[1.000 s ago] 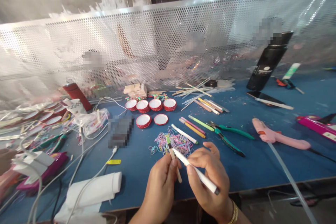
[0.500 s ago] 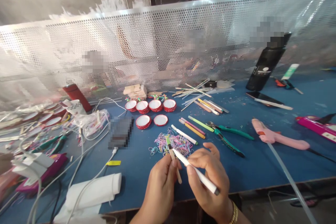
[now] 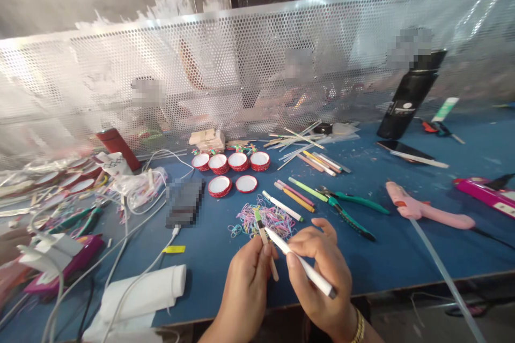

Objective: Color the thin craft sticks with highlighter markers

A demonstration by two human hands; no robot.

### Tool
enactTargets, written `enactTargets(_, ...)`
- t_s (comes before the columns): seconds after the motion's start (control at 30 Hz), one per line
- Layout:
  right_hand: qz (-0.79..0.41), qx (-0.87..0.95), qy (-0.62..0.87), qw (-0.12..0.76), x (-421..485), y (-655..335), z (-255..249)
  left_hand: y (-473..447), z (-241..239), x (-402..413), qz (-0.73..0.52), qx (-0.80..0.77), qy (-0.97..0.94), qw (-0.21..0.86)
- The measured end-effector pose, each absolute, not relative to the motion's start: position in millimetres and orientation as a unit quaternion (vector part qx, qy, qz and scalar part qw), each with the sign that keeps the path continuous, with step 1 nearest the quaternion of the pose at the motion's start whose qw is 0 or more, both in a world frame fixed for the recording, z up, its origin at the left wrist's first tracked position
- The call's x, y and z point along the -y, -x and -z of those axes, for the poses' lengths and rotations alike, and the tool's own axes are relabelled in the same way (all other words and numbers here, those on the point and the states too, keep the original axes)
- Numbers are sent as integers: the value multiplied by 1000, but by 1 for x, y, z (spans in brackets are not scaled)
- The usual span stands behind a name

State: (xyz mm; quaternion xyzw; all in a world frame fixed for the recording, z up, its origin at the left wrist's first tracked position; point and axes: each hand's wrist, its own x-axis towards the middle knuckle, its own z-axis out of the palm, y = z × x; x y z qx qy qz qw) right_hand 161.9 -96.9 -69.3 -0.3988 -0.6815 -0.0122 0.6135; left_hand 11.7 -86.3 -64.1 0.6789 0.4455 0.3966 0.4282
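Note:
My left hand is closed on a small wooden craft stick, whose upper end is coloured green with a dark band below. In my right hand is a white marker, pinched between thumb and fingers, its tip touching or very close to the stick beside the dark band. Just beyond both hands lies a loose pile of pastel rubber bands. Close by are a second white marker, an orange marker and a light green marker.
Green-handled pliers and a pink glue gun lie to the right. Red-rimmed lids sit farther back, near a phone. White cables and a white roll occupy the left. A perforated metal screen bounds the table's back.
My hands, the stick and the marker show almost no movement. At the far left edge, part of another person's hand has come into view.

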Motion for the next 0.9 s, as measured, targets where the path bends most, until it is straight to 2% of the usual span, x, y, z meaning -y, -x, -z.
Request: enactTargets(0.9, 15, 682, 400, 612, 97, -162, 70, -11, 65, 86, -393, -448, -681, 426)
